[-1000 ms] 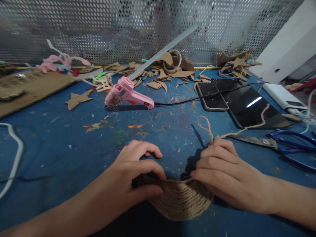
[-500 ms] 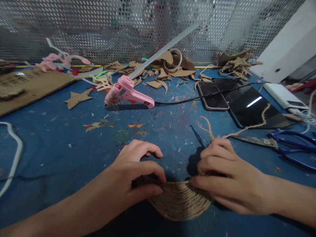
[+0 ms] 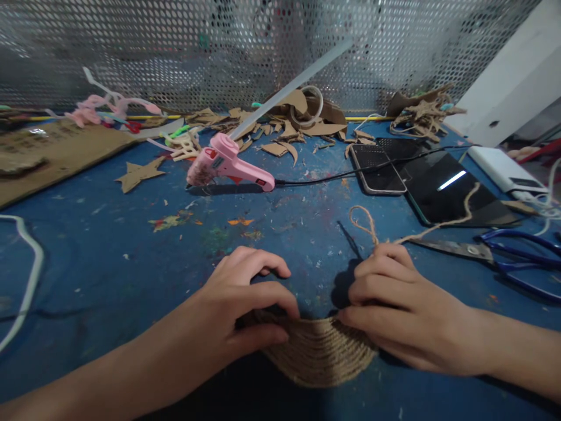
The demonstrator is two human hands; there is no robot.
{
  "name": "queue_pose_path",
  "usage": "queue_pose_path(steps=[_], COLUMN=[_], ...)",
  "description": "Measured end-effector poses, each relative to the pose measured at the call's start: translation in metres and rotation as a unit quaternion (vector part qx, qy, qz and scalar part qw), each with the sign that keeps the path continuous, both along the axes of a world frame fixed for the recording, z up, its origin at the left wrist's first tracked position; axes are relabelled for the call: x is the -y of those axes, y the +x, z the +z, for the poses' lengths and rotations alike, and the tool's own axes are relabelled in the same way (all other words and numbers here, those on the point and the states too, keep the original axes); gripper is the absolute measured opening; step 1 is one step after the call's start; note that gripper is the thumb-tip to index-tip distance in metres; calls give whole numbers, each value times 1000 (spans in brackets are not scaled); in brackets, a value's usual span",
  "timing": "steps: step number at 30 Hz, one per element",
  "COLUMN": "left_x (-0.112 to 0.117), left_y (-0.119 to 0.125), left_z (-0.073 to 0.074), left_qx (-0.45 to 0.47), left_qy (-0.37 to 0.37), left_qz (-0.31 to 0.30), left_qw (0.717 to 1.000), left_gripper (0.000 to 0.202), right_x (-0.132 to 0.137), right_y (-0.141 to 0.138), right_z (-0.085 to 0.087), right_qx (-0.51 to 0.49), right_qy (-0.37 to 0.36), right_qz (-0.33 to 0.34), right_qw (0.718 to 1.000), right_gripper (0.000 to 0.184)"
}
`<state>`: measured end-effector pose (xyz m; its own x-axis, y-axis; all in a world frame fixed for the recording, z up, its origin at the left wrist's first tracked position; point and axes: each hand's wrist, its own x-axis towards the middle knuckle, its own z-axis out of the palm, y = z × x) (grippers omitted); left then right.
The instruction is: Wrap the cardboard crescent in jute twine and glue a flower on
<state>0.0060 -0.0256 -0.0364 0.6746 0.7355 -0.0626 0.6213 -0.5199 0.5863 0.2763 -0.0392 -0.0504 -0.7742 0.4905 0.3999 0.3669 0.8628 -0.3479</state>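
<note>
On the near tabletop (image 3: 307,245), the left hand (image 3: 263,298) is pinching the twine-covered piece (image 3: 326,356); the right hand (image 3: 407,313), gripping its edge and loose twine (image 3: 451,224), is apparently securing strands, probably needing steady pressure next.

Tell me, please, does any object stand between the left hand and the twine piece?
Nothing visible does: the left hand touches the twine piece directly with thumb and index finger. The pink glue gun lies farther back, beyond both.
</note>
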Motion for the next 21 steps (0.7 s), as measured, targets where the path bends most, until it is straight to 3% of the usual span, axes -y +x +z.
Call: queue_pose_path(steps=[6,11,14,21], left_x=[1,0,0,1], left_y=[0,1,1,-2], left_z=[2,-1,-1,2], left_qx=[-23,26,39,-20], left_qy=[-3,12,5,10], left_qz=[-27,-10,-2,-51], left_qw=[999,1000,999,998], left_gripper=[15,7,18,17], right_x=[0,0,0,1], right_y=[0,1,1,1], right_z=[1,-2,-3,-2], right_qx=[-2,-5,-6,-1], right_qy=[-3,5,7,9], right_qz=[2,8,8,9], right_qw=[1000,1000,1000,1000], right_gripper=[23,21,20,20])
